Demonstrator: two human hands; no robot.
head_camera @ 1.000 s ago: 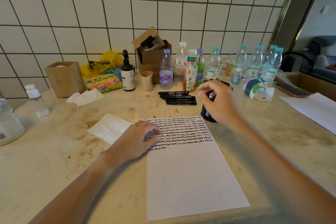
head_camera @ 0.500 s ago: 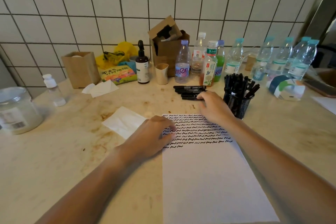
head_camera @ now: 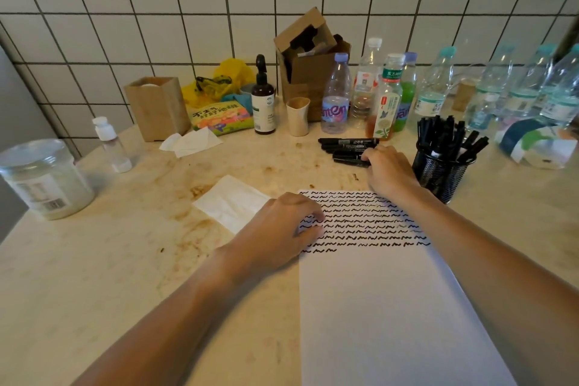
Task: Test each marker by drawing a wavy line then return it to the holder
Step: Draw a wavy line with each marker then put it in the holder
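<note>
Nearest lies the sheet of paper (head_camera: 385, 307), its lower half blank and its upper part filled with rows of black wavy lines. The left hand (head_camera: 279, 232) rests on the paper's left edge, fingers loosely curled and pressing down, holding nothing. Just beyond the paper's top edge the right hand (head_camera: 387, 168) reaches into the small pile of loose markers (head_camera: 346, 147) lying flat on the counter (head_camera: 109, 276); its fingertips touch the nearest marker, but whether they have closed round it cannot be told from here. To the right of that hand stands the mesh holder (head_camera: 443, 174), crowded with tested markers (head_camera: 448, 136) standing upright. Farther back, a row of bottles (head_camera: 388, 94) stands close behind the pile.

The loose markers lie side by side and touching, so a careless pinch could roll the neighbours away or toward the bottles. The holder sits very near the right forearm; a sideways swing could tip it and mix tested with untested.
</note>
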